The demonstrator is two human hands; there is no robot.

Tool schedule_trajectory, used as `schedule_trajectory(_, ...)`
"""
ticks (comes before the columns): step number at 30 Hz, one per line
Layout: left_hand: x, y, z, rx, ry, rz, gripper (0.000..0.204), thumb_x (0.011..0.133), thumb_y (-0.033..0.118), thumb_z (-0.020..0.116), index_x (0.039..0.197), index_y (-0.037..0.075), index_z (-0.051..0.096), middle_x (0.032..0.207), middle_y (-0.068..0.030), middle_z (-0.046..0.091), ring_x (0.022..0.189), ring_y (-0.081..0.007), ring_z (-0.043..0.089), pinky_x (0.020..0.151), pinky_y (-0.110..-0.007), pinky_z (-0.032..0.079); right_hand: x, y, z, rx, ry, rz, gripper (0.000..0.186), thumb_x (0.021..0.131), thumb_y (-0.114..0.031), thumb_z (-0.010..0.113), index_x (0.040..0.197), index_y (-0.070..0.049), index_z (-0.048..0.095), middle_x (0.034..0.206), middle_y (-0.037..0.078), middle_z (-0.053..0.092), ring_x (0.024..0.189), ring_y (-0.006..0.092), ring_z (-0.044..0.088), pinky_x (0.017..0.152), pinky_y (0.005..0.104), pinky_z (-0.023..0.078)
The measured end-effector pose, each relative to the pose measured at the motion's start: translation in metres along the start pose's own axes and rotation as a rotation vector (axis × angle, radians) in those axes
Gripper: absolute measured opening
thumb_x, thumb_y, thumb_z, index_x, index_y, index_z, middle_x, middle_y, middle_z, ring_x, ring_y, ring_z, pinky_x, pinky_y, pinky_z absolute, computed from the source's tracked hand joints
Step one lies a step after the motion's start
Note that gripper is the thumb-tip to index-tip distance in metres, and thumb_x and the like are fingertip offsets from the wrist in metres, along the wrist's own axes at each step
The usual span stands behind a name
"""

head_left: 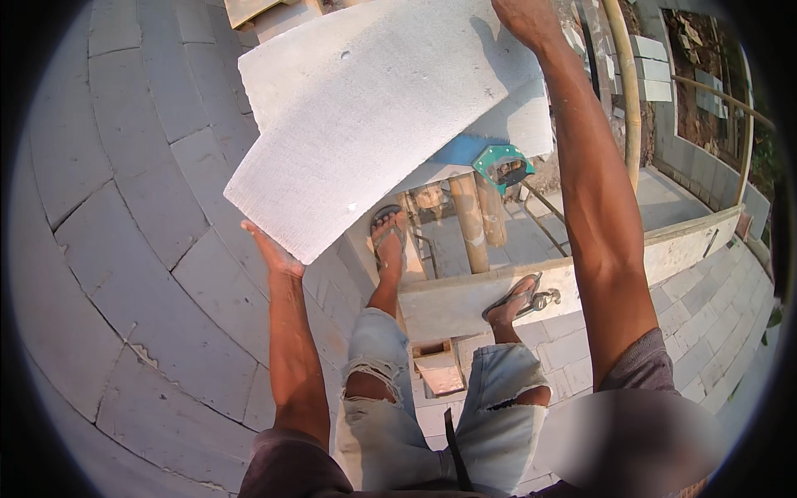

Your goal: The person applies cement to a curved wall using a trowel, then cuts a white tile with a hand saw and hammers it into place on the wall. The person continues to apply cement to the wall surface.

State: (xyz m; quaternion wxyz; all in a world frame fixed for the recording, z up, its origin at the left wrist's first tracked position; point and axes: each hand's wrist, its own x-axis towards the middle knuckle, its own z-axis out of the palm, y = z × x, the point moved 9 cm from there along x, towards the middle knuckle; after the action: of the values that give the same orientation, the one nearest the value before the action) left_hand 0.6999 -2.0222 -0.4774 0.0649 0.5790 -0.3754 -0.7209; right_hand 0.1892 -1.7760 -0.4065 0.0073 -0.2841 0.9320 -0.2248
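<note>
A large pale grey lightweight concrete block (365, 137) lies slanted in front of me, its broad face up. My left hand (281, 256) grips its near-left end from below, with most fingers hidden behind it. At the far right end is my right hand (529, 18), closed at the block's edge; the picture's top edge cuts off its fingers. The block's left side has a step, and I cannot tell whether a second piece overlaps there. Partly under the block is a handsaw (490, 159) with a blue blade and teal-and-black handle, resting on another pale slab (531, 116).
A block wall (158, 249) rises on the left. My sandalled feet stand on a narrow ledge (581, 278) and planking, with a metal clamp (544, 300) by the right foot. Wooden posts (470, 224) and a bamboo pole (627, 91) stand nearby. Stacked blocks (652, 70) sit far right.
</note>
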Motion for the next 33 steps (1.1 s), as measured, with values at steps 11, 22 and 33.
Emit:
schedule_trajectory(11, -0.039, 0.011, -0.010, 0.109, 0.015, -0.045, 0.112, 0.083, 0.080, 0.055, 0.159, 0.009, 0.013, 0.160, -0.0200, 0.026, 0.147, -0.0347, 0.029, 0.116, -0.047, 0.036, -0.086, -0.173, 0.091, -0.158, -0.087, -0.061, 0.090, 0.092, -0.078, 0.028, 0.158, -0.016, 0.030, 0.163, 0.011, 0.028, 0.153, 0.0294, 0.018, 0.126, 0.0524, 0.010)
schedule_trajectory(22, -0.026, 0.115, -0.013, 0.264, 0.119, 0.081, 0.110, 0.081, 0.069, 0.066, 0.158, 0.004, 0.020, 0.154, -0.0261, 0.034, 0.138, -0.0400, 0.044, 0.108, -0.048, 0.046, -0.232, -0.014, 0.090, 1.445, 0.221, 1.244, 0.092, 0.087, -0.049, 0.076, 0.152, -0.003, 0.031, 0.150, 0.024, 0.038, 0.141, 0.0380, 0.036, 0.116, 0.0486, 0.032)
schedule_trajectory(33, 0.046, 0.128, -0.036, 0.218, -0.018, 0.086, 0.105, 0.082, 0.068, 0.066, 0.157, 0.007, 0.022, 0.151, -0.0239, 0.039, 0.136, -0.0380, 0.047, 0.105, -0.049, 0.049, -0.214, -0.028, 0.048, 1.649, 0.127, 1.119, 0.088, 0.077, -0.041, 0.080, 0.147, -0.006, 0.041, 0.136, 0.016, 0.053, 0.127, 0.0317, 0.048, 0.105, 0.0532, 0.037)
